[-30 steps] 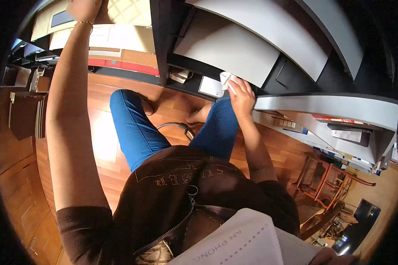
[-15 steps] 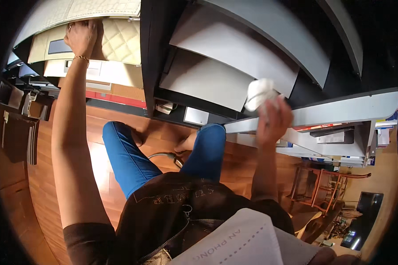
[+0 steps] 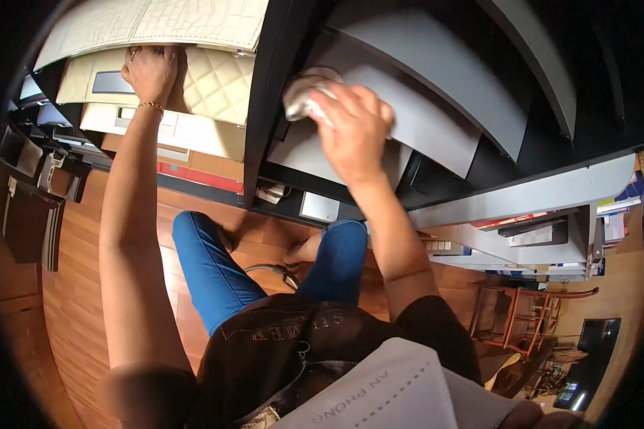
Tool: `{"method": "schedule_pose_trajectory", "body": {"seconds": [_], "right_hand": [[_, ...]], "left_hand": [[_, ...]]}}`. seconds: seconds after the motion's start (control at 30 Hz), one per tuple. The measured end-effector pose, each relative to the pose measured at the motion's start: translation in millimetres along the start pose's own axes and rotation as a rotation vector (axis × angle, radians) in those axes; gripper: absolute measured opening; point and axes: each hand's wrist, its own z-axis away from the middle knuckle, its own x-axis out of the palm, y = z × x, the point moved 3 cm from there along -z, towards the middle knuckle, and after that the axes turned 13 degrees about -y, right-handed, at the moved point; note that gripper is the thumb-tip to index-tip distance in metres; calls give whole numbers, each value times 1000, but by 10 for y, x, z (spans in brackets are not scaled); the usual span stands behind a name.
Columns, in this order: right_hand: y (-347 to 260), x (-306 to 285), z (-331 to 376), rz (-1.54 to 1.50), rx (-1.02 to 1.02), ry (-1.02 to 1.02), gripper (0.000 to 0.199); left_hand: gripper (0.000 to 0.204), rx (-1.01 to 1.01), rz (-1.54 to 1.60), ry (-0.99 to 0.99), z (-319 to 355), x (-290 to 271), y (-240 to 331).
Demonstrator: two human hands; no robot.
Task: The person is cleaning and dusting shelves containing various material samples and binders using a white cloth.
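Bunched in my right hand [image 3: 358,132] is a white cloth [image 3: 309,93], a little blurred, with my fingers closed round it. It is over a pale grey slanted shelf panel [image 3: 422,107] in the dark shelving, close to the black upright; contact cannot be made out. My left hand [image 3: 150,75] is up at the cream quilted panel [image 3: 215,82], just under the lower edge of a cream textured panel [image 3: 150,21]. Its fingers are curled, and their tips are hidden, along with whatever they grip.
A black upright [image 3: 268,86] divides the cream panels from the grey ones. On the right, a white shelf unit [image 3: 537,186] holds books and boxes. A cable [image 3: 272,269] lies on the wooden floor by my feet. Farther right stands a wooden chair [image 3: 526,314].
My right hand has swept left and up with the cloth, from the lower right of the grey panels toward the black upright. My left hand keeps its place at the cream panels; the view has shifted slightly.
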Motion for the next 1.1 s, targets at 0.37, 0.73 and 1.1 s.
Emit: {"method": "schedule_pose_trajectory", "body": {"seconds": [0.37, 0.73, 1.1], "right_hand": [[636, -385, 664, 114, 236, -84, 34], [2265, -533, 807, 581, 444, -4, 35], [2625, 833, -241, 1995, 134, 26, 33]], "left_hand": [[60, -7, -17, 6, -45, 86, -95], [54, 10, -7, -29, 4, 30, 4], [54, -14, -17, -42, 28, -94, -44]]}}
